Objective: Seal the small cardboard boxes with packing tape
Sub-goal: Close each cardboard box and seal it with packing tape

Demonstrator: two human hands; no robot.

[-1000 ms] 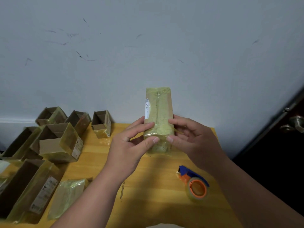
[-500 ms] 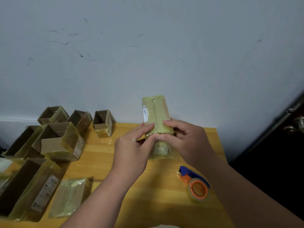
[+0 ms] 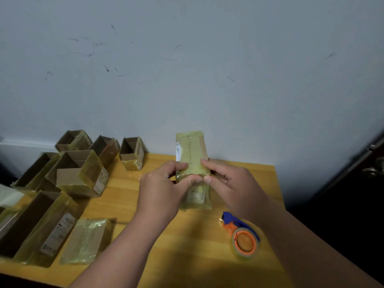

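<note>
Single head-worn wide-angle view, facing forward and down. Wooden table [image 3: 187,256] fills the lower frame at close range; grey wall [image 3: 207,69] occupies the upper half. No second view.

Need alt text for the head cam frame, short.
Two bare hands, left hand and right hand, grip a tape-wrapped small cardboard box upright over a wooden table. An orange and blue tape dispenser lies at right; open boxes crowd the left, against a scuffed wall.
</note>
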